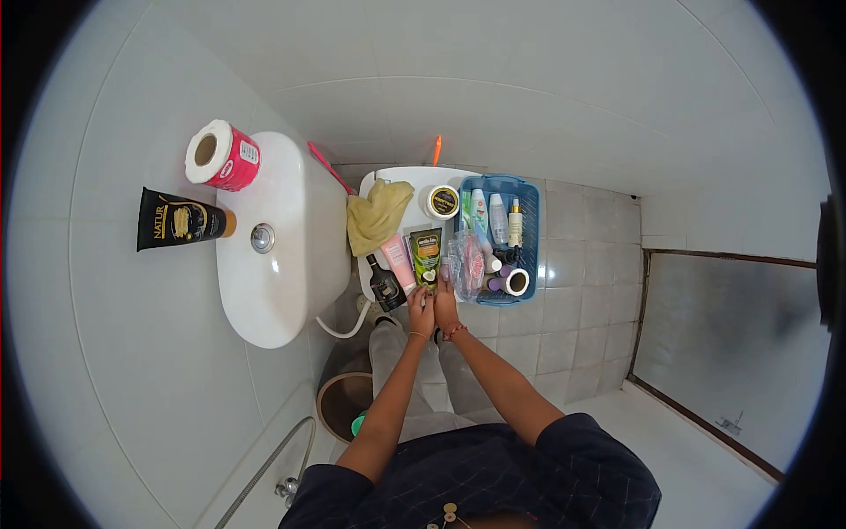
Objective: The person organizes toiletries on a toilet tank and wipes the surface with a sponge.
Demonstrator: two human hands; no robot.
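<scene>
Left hand (421, 310) and right hand (446, 305) press side by side, fingers closed together, touching the green tube (427, 254); any grip is unclear.

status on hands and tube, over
Left hand and right hand side by side at near end of green tube; grip unclear. Pink tube, plastic bag close either side.

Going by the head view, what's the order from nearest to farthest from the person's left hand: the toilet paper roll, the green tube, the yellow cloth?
Measured from the left hand:
1. Green tube, just ahead of the fingertips.
2. Yellow cloth, farther ahead and to the left.
3. Toilet paper roll, far off to the left, on the white cistern.
</scene>
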